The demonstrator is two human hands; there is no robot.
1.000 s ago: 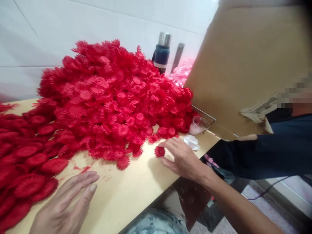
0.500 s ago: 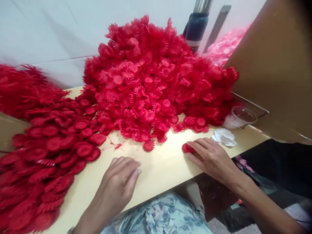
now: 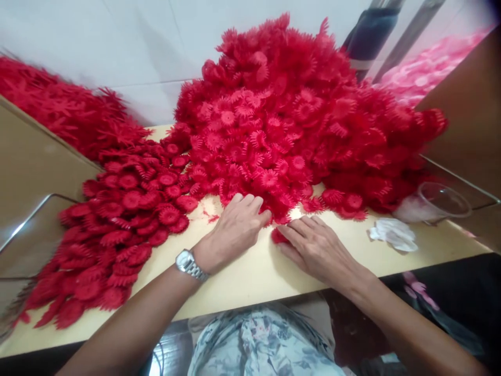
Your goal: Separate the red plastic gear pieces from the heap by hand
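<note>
A big heap of red fringed flower pieces (image 3: 270,136) stands on the pale table, with round button-like centres showing on many. My left hand (image 3: 238,227), a silver watch on its wrist, is at the front edge of this heap. Its fingers are curled with the tips against the lowest pieces; what lies under them is hidden. To its right, my right hand (image 3: 313,245) rests low over the tabletop, fingers closed on a red flower piece (image 3: 278,236) that shows partly at the fingertips. A second pile of flatter red flower pieces (image 3: 129,203) spreads on the left.
Cardboard walls (image 3: 39,172) flank the left and right. At the right are a clear plastic cup (image 3: 442,203) and a crumpled white tissue (image 3: 393,234). Behind the heap are a dark bottle (image 3: 371,34) and pink pieces (image 3: 430,68). The table (image 3: 235,282) ends close to my lap.
My left hand has reached forward from near the table's front edge to the heap. My right hand, still with the red flower piece, is now closer to it. The view has shifted left.
</note>
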